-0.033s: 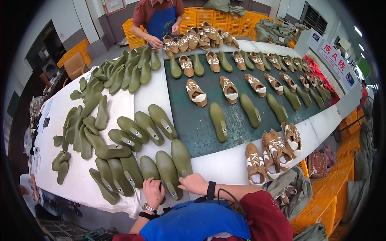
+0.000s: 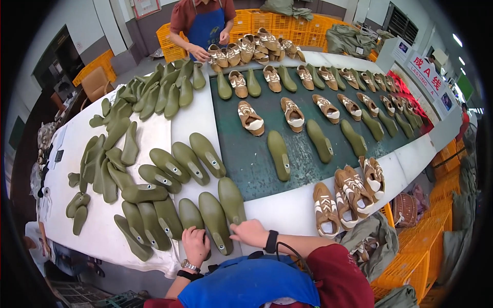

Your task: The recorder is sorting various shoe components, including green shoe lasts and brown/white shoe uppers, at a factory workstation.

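Several olive-green shoe lasts lie in rows on the table before me. My left hand (image 2: 195, 246) has its fingers curled over the near, heel end of one shoe last (image 2: 190, 213). With bent fingers, my right hand (image 2: 249, 232) grips the near end of another shoe last (image 2: 231, 199), farther right. Between them a third shoe last (image 2: 214, 219) lies toe away from me, and neither hand holds it. Both hands' thumbs are only partly visible. To the left, more lasts (image 2: 152, 226) lie side by side.
A dark green conveyor belt (image 2: 246, 174) carries lasts and brown-and-white sneakers (image 2: 250, 119). More sneakers (image 2: 354, 190) stand on the near white ledge at right. Across the table a co-worker's hand (image 2: 199, 53) touches a sneaker pile. Orange crates (image 2: 405, 269) stand at lower right.
My right hand has shifted very slightly up and to the right at the end of its shoe last. My left hand stays on its last.
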Tool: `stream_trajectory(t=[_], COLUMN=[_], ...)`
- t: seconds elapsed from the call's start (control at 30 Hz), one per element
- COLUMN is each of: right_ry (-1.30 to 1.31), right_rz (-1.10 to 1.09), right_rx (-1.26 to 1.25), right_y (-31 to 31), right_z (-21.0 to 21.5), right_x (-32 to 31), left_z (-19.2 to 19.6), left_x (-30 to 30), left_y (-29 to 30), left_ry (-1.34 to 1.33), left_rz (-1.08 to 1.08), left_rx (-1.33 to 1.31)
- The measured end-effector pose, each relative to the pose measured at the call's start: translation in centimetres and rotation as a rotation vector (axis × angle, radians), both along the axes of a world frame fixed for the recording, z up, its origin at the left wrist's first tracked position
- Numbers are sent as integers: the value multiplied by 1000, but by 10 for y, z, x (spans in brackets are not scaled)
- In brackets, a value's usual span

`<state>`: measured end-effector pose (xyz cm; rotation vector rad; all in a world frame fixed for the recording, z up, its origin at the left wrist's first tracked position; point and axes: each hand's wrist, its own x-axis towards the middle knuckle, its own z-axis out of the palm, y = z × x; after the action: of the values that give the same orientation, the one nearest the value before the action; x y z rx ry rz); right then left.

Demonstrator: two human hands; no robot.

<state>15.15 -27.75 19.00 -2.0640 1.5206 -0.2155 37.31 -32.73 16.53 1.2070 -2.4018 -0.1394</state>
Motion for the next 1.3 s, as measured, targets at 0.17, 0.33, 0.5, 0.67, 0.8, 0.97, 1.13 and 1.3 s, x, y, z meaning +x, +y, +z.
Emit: stream_trajectory(t=[0.17, 0.33, 0.5, 0.67, 0.8, 0.97, 1.13, 1.3], right_ry=[105, 111, 37, 80, 47, 15, 370, 424], right_rz=[-190, -298, -348, -346, -322, -454, -727, -949], right_rx=[-125, -282, -340, -211, -167, -139, -7, 251], right_y=[25, -5, -111, -154, -131, -45, 94, 218], right_z=[-35, -48, -94, -106, -86, -36, 30, -12], right_x=[-32, -50, -84, -90, -106, -124, -142, -135], left_z=[-3, -5, -3, -8, -6, -29, 18, 1], left_x=[3, 7, 6, 6, -3, 9, 9, 6], left_y=[0, 2, 0, -4, -5, -1, 18, 0], left_ry=[30, 41, 34, 63, 52, 116, -49, -15], left_rz=[0, 18, 14, 18, 4, -54, -86, -288], left_rx=[-14, 9, 8, 8, 17, -13, -18, -71])
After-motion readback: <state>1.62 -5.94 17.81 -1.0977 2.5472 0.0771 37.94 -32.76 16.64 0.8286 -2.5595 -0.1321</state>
